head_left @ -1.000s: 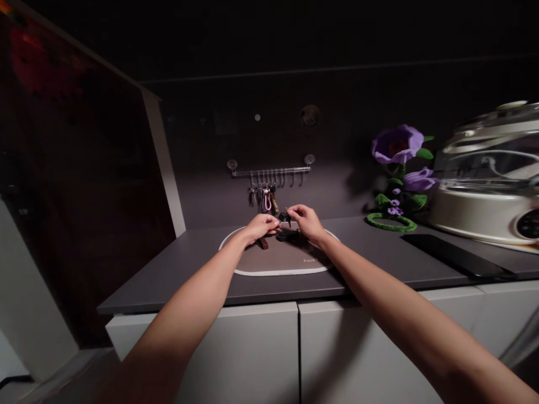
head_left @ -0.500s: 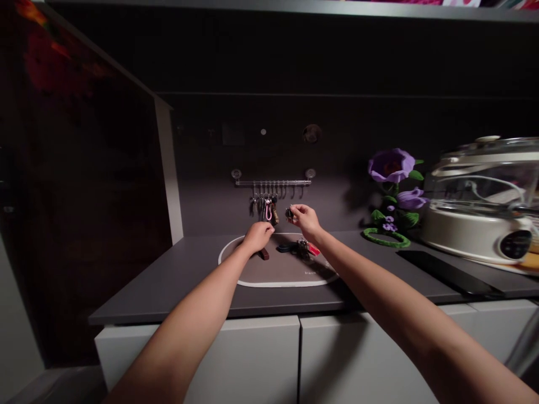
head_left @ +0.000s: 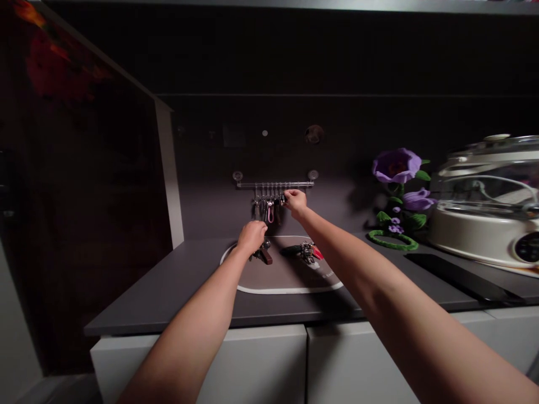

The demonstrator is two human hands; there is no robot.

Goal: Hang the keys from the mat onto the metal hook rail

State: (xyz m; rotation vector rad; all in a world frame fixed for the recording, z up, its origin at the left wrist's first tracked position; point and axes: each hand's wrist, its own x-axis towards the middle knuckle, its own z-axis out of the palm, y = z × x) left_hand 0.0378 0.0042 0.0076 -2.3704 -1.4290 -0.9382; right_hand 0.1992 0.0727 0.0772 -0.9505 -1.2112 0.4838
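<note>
A clear rail (head_left: pixel 275 184) with several hooks is fixed to the dark back wall, and keys with a pink loop (head_left: pixel 270 213) hang from its left and middle part. My right hand (head_left: pixel 296 201) is pinched on a small dark keyring (head_left: pixel 282 200) right at the hooks. Lower and to the left, my left hand (head_left: pixel 252 235) is closed above the mat; what its fingers hold, if anything, is hidden. On the brown mat (head_left: pixel 252 280) lie a dark red key holder (head_left: pixel 266 256) beside my left hand and a bunch of keys (head_left: pixel 309 252) with a red piece.
Purple artificial flowers (head_left: pixel 396 166) with a green base stand on the right of the grey counter (head_left: pixel 138 292). Beside them are a black flat object (head_left: pixel 458 276) and a cream appliance (head_left: pixel 475 235) with a clear top. A shelf edge (head_left: pixel 269 7) runs overhead.
My right hand has moved up and slightly left, bringing the small dark keyring to the hooks. My left hand has shifted slightly left. The view has shifted a little.
</note>
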